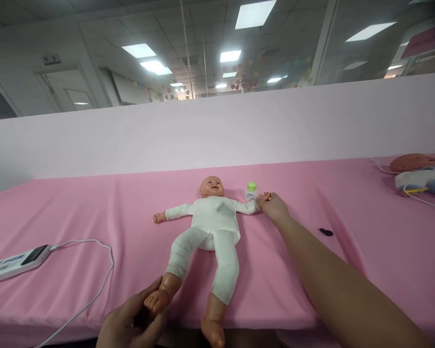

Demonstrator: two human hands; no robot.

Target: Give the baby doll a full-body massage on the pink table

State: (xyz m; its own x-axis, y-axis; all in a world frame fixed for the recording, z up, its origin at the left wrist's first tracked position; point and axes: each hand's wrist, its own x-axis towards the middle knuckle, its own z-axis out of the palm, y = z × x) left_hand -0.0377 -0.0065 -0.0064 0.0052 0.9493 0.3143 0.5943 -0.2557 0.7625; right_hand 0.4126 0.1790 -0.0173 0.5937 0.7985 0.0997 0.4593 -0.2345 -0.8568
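Note:
A baby doll (216, 217) in a white cloth suit lies on its back on the pink sheet (141, 208), arms spread and feet toward me. My left hand (130, 319), at the bottom edge, has its fingers curled around the doll's foot on the left. At the doll's outstretched arm on the right, my right hand (274, 207) has its fingers closed on the small hand. Just behind that arm stands a small bottle (251, 191) with a green cap. The doll's other foot hangs at the sheet's front edge, untouched.
A white device (18, 263) with a cable lies at the left. At right is a small black object (326, 232). Farther right lies another doll (416, 164) with blue and white cloth and thin tubes. A low white wall (203, 135) runs along the back.

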